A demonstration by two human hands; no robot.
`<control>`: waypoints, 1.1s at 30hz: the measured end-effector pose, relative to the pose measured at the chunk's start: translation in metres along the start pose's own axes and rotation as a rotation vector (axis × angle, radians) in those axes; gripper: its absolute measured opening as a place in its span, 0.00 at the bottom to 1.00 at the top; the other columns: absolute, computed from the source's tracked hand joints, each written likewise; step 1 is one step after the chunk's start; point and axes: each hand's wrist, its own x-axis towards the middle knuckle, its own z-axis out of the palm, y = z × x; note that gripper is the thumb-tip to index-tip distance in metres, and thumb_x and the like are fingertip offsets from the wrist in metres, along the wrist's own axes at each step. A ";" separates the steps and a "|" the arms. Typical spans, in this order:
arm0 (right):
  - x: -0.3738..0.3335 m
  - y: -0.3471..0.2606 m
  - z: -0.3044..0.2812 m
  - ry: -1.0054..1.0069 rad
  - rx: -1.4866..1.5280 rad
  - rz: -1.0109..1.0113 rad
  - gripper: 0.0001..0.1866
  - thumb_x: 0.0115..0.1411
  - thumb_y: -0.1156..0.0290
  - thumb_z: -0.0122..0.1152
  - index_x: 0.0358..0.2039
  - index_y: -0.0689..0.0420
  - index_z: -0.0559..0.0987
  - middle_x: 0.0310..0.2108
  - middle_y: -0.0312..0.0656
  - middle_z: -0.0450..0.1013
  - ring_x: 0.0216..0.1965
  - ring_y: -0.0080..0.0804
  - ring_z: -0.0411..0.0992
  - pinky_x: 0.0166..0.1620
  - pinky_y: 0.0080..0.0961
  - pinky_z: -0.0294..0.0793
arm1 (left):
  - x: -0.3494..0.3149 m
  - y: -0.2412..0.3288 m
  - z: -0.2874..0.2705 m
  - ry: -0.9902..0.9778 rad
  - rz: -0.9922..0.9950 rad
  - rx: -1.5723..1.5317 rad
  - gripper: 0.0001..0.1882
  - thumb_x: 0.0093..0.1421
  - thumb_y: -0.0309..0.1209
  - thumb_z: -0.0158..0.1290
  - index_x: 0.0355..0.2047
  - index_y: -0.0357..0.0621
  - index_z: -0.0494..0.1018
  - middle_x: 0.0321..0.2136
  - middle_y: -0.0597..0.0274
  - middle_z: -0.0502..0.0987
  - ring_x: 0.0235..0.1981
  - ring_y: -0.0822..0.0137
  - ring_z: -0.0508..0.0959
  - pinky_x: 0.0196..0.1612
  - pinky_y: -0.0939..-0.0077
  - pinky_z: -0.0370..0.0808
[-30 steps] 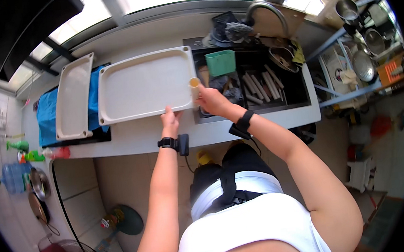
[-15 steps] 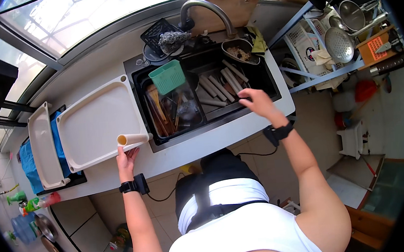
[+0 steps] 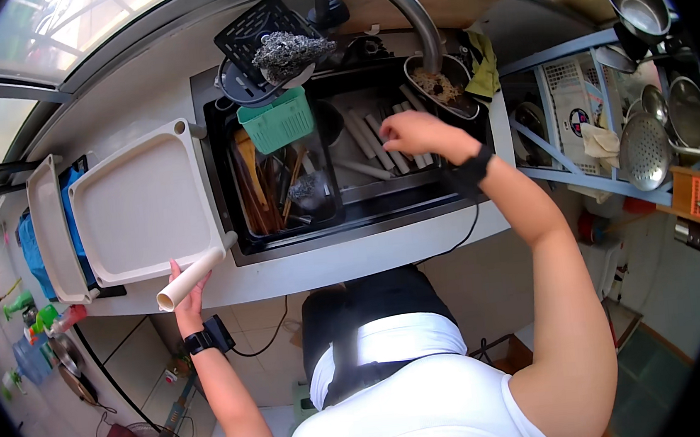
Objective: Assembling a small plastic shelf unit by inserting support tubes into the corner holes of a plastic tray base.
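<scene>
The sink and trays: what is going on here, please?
The person's left hand holds a pale tube at the near right corner of the larger tray; whether they are joined is unclear. The right hand is over more tubes in the dark sink, nothing visible in its grip. Another tray is further left.

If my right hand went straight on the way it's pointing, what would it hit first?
Your right hand would probably meet the pale tubes in the sink; depth is unclear, so it might pass above them toward the green basket.
</scene>
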 end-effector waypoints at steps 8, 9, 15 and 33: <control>0.112 0.026 0.164 -0.388 -0.414 -0.023 0.12 0.55 0.71 0.54 0.34 0.59 0.84 0.37 0.52 0.79 0.41 0.49 0.78 0.43 0.40 0.77 | -0.020 -0.001 -0.015 0.220 0.081 0.398 0.28 0.66 0.53 0.48 0.44 0.34 0.65 0.36 0.57 0.70 0.45 0.62 0.73 0.44 0.69 0.75; 0.115 0.032 0.177 -0.381 -0.490 -0.014 0.12 0.56 0.71 0.53 0.34 0.57 0.84 0.38 0.51 0.79 0.41 0.47 0.78 0.43 0.40 0.77 | -0.022 0.000 0.004 0.229 0.062 0.320 0.28 0.66 0.53 0.47 0.43 0.34 0.66 0.36 0.57 0.70 0.45 0.63 0.73 0.44 0.72 0.74; 0.125 0.078 0.222 -0.201 -0.519 0.029 0.09 0.56 0.71 0.56 0.32 0.52 0.85 0.37 0.44 0.80 0.41 0.42 0.79 0.39 0.37 0.77 | -0.019 0.005 0.023 0.241 0.010 0.359 0.29 0.67 0.53 0.46 0.47 0.33 0.68 0.45 0.53 0.73 0.47 0.64 0.73 0.49 0.69 0.72; -0.071 0.069 0.098 0.077 0.043 0.152 0.22 0.56 0.66 0.60 0.50 0.59 0.70 0.41 0.56 0.74 0.43 0.57 0.73 0.45 0.46 0.73 | -0.157 -0.011 0.128 -0.144 0.139 0.969 0.06 0.65 0.26 0.49 0.39 0.34 0.72 0.31 0.58 0.80 0.22 0.73 0.78 0.25 0.82 0.74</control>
